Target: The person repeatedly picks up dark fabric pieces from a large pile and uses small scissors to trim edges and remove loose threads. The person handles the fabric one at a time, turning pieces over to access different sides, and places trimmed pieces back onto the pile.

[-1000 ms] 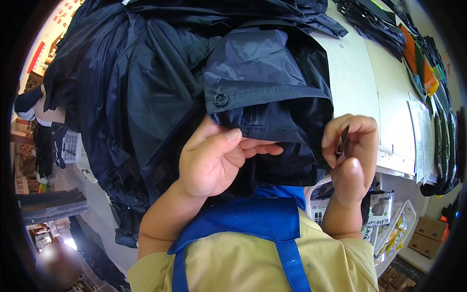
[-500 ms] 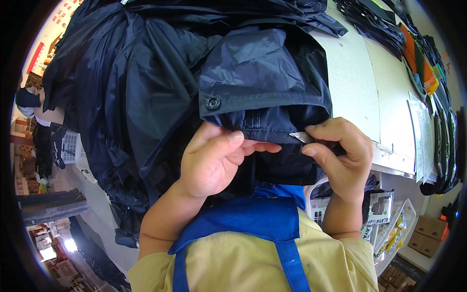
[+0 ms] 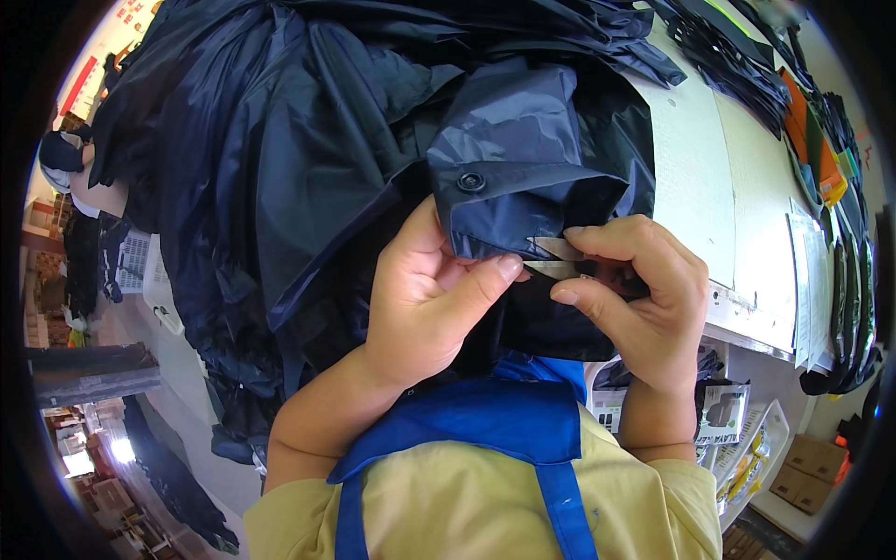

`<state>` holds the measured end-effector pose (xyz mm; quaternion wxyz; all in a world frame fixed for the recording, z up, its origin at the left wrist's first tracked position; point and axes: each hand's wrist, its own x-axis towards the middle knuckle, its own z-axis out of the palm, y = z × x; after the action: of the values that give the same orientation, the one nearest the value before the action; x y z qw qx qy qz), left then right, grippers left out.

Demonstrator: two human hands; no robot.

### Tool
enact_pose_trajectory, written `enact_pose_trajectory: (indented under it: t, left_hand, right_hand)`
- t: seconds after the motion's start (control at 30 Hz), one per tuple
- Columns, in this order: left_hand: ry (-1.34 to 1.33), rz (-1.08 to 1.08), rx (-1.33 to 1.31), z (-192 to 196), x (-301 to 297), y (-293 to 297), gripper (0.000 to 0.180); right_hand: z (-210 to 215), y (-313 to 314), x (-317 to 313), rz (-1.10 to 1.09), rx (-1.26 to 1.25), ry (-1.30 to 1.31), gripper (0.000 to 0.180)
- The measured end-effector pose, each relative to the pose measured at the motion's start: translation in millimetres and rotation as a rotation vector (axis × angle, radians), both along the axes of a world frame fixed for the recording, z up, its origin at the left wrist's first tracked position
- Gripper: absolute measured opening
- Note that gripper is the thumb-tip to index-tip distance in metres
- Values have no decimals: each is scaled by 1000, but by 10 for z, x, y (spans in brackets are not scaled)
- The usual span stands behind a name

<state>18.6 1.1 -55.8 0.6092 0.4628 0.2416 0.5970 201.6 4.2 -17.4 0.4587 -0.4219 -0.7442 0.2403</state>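
A: In the head view, where is the dark cloth (image 3: 518, 210)?
B: Near the front edge of the tabletop (image 3: 691, 177), left of its bare stretch. The cloth hides that edge, so I can't tell whether the held part is above it or just in front. A round button (image 3: 470, 182) sits on its flap, and a larger pile (image 3: 308, 168) spreads to the left.
A: What could go wrong?
B: A nicked thumb, I'd say. The small scissors (image 3: 557, 248) have their blades spread, and the lower tip points at the left thumb, nearly touching it. A slip could cause that. The hem might also get cut if the loose folds shifted between the blades.
A: And the hands?
B: The left hand (image 3: 415, 308) is nearly closed, pinching the hem with its thumb in front and fingers mostly behind the cloth. The right hand (image 3: 649, 289) is half curled around the scissors, thumb and forefinger on either side, the gap between them as wide as the parted blades.
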Motion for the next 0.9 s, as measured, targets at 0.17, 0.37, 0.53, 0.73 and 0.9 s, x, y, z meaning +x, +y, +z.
enact_pose_trajectory:
  t: [0.17, 0.37, 0.53, 0.73, 0.9]
  left_hand:
    - [-11, -2, 11, 12, 0, -5, 33]
    - [21, -29, 40, 16, -29, -1, 32]
    - [41, -40, 31, 12, -42, -19, 35]
    - [879, -167, 322, 80, -169, -11, 16]
    - [1174, -510, 406, -7, -69, -34, 14]
  right_hand:
    - [-35, 29, 7, 54, -74, 65, 27]
    - [-58, 23, -7, 67, -231, 192, 24]
    - [-96, 29, 42, 170, -282, 291, 26]
    - [18, 450, 346, 257, -165, 724, 37]
    - [-81, 1580, 595, -169, 46, -309, 15]
